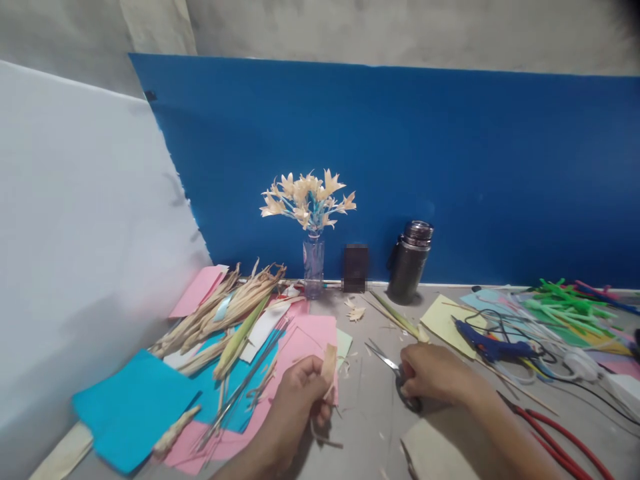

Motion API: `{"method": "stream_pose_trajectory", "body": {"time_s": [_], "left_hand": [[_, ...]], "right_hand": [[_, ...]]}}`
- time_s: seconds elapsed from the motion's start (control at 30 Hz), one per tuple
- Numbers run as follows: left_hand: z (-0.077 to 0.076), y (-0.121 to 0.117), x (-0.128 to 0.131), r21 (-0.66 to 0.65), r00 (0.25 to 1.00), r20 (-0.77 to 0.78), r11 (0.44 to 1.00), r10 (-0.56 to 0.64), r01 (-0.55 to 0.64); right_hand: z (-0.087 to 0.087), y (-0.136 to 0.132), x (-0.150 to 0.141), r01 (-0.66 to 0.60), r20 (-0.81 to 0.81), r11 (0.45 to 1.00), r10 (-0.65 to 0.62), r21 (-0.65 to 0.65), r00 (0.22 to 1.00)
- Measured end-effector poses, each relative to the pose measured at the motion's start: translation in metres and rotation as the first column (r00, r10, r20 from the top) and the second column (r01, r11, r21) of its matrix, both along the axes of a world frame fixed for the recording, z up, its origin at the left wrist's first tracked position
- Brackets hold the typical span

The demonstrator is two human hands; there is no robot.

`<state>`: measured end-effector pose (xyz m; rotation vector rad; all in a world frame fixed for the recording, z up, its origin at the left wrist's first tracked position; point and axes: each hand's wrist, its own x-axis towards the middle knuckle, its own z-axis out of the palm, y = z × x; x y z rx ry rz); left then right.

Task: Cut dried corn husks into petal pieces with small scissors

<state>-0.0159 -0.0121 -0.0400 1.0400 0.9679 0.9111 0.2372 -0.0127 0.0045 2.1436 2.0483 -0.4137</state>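
Note:
Between the thumb and fingers of my left hand [303, 393] is a pale strip of dried corn husk [329, 363], held upright over the pink paper. My right hand [433, 373] is closed at the handles of a pair of scissors [387, 359], whose blades lie slightly apart and point away to the left. Small pale husk petals [356, 313] lie beyond the scissors. At the back stands a clear bottle [313, 267] holding a bunch of cream husk flowers [310, 193] on bluish stems.
Dried husks [225, 313], thin wires and blue paper [140, 407] crowd the left. A dark thermos [410, 263] stands by the blue board [425, 153]. To the right are a blue glue gun [493, 343] with its cord, green pipe cleaners [565, 303] and red-handled pliers [550, 433].

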Motion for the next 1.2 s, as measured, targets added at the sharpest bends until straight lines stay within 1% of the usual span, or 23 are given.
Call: {"method": "stream_pose_trajectory", "body": {"time_s": [0.1,0.23,0.4,0.57,0.63,0.67,0.7,0.73,0.77,0.8,0.83,0.9,0.93,0.97,1.0,1.03,1.1,1.13,1.17,1.2], "left_hand": [[0.003,-0.001,0.001,-0.007,1.0,0.006,1.0,-0.002,0.002],[0.004,-0.002,0.001,-0.002,1.0,0.004,1.0,0.001,-0.001],[0.004,-0.001,0.0,0.001,1.0,-0.002,1.0,-0.009,0.009],[0.004,0.0,-0.001,-0.012,1.0,0.026,1.0,-0.005,0.005],[0.004,0.001,-0.001,-0.028,0.999,0.051,1.0,0.006,-0.005],[0.004,0.001,0.0,-0.031,0.998,0.061,0.999,0.011,-0.009],[0.004,0.001,0.0,-0.033,0.997,0.07,0.999,0.015,-0.013],[0.004,0.001,0.0,-0.034,0.997,0.079,0.999,0.02,-0.017],[0.003,0.001,0.0,-0.037,0.996,0.087,0.999,0.027,-0.024],[0.002,0.001,0.0,-0.043,0.995,0.094,0.999,0.035,-0.031],[0.002,0.001,0.0,-0.048,0.994,0.1,0.998,0.042,-0.037],[0.001,0.001,0.0,-0.064,0.992,0.116,0.997,0.055,-0.048],[0.001,0.001,0.0,-0.078,0.99,0.128,0.995,0.066,-0.056],[0.003,0.002,0.0,-0.096,0.986,0.147,0.993,0.079,-0.065],[0.006,0.002,0.0,-0.115,0.98,0.173,0.99,0.096,-0.077],[0.011,0.003,0.0,-0.136,0.973,0.203,0.987,0.108,-0.082],[0.024,0.003,0.0,-0.159,0.962,0.253,0.985,0.106,-0.067],[0.031,0.003,0.0,-0.156,0.961,0.263,0.987,0.082,-0.041],[0.039,0.004,0.001,-0.142,0.964,0.261,0.99,0.053,-0.016],[0.046,0.004,0.002,-0.118,0.968,0.248,0.993,0.022,0.007]], "right_hand": [[0.003,0.0,0.001,0.016,-0.009,1.0,-0.016,-0.011,1.0],[0.003,0.0,-0.002,0.018,0.028,1.0,-0.018,0.013,0.999],[0.0,0.002,0.003,0.03,0.049,0.999,-0.031,0.017,0.998],[-0.006,0.005,0.013,-0.001,0.033,1.0,0.001,0.016,0.999],[-0.011,0.008,0.019,0.001,-0.022,1.0,-0.001,0.031,1.0],[-0.013,0.009,0.023,0.01,-0.085,1.0,-0.008,0.03,0.996],[-0.015,0.011,0.027,0.028,-0.185,0.999,-0.023,0.022,0.982],[-0.017,0.013,0.03,0.045,-0.309,0.999,-0.042,0.0,0.95],[-0.017,0.014,0.032,0.053,-0.436,0.999,-0.051,-0.008,0.899],[-0.017,0.016,0.034,0.063,-0.562,0.998,-0.05,0.003,0.826],[-0.015,0.016,0.034,0.077,-0.68,0.997,-0.035,0.031,0.732],[-0.01,0.016,0.03,0.136,-0.862,0.984,0.03,0.114,0.507],[-0.008,0.016,0.026,0.168,-0.916,0.976,0.065,0.142,0.397],[-0.006,0.014,0.021,0.183,-0.946,0.972,0.088,0.15,0.311],[-0.006,0.013,0.016,0.173,-0.962,0.975,0.088,0.135,0.257],[-0.006,0.012,0.011,0.141,-0.97,0.985,0.067,0.102,0.234],[-0.008,0.01,0.003,0.055,-0.973,0.998,-0.004,0.009,0.23],[-0.009,0.009,0.0,0.026,-0.975,0.999,-0.033,-0.028,0.221],[-0.011,0.008,-0.001,0.014,-0.98,0.999,-0.05,-0.048,0.195],[-0.012,0.008,0.0,0.016,-0.987,0.999,-0.053,-0.051,0.149]]}}
